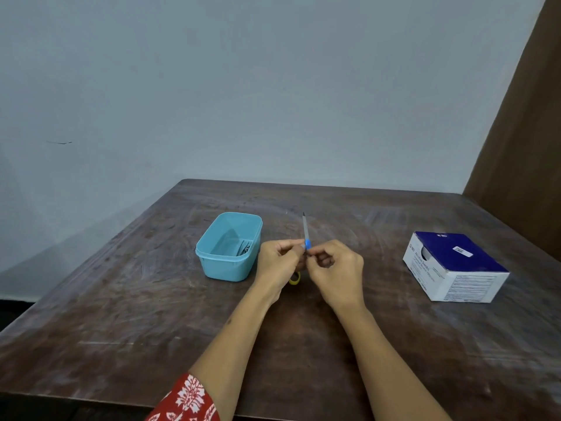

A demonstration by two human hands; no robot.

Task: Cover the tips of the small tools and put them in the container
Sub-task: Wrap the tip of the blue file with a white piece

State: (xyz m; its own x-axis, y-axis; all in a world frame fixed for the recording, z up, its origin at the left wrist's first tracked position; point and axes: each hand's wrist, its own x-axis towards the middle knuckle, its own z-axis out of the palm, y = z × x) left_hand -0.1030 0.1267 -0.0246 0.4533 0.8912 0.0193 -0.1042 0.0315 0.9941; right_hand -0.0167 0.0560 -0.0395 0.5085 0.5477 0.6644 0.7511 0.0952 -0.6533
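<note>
Both hands meet above the middle of the brown worktop (pixel 121 299), pinching one small tool (pixel 305 230) between them. The left hand (pixel 277 262) has its fingers curled round the tool's lower end, and the right hand (pixel 335 268) pinches it just beside them, thumb and forefinger closed near the blue piece (pixel 307 244) on the shaft. The thin grey shaft rises from the fingers, pointing up and away from the person, its dark tip bare. A yellow ring-shaped object (pixel 295 279) shows under the left hand; what it is cannot be told. Just left of the hands sits the light blue container (pixel 226 265), open, with a few dark metal tools (pixel 245 249) lying inside. A white and dark blue box (pixel 455 265) stands well apart on the right.
</note>
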